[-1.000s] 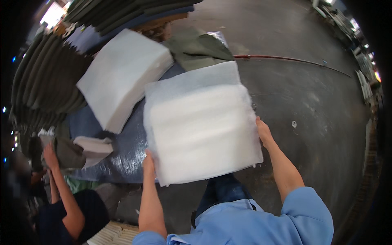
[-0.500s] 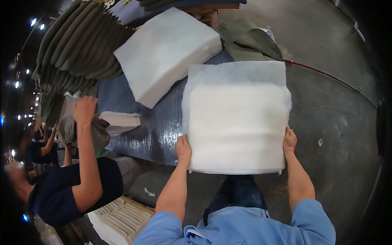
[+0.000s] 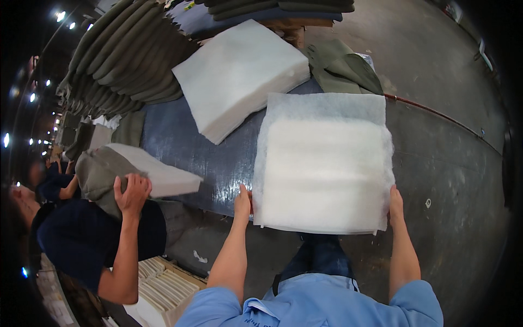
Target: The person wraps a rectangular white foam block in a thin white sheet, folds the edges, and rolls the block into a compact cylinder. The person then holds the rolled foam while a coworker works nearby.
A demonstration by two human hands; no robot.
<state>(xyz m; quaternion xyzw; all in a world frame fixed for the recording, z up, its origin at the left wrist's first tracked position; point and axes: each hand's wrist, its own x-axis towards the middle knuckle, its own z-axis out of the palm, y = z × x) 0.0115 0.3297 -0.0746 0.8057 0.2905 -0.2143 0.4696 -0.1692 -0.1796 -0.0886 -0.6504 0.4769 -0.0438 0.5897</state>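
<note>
Your left hand (image 3: 243,201) and right hand (image 3: 395,203) grip the near corners of a white padding sheet (image 3: 324,163), fingers clenched on its left and right edges. The sheet is held flat in front of you, its far edge over the dark blue worktop (image 3: 180,141). Beyond the sheet, a second white pad (image 3: 237,73) lies on the worktop, with olive covers (image 3: 343,68) just right of it. Left of the sheet, a co-worker's hand (image 3: 131,193) presses on an olive-covered cushion (image 3: 128,174).
</note>
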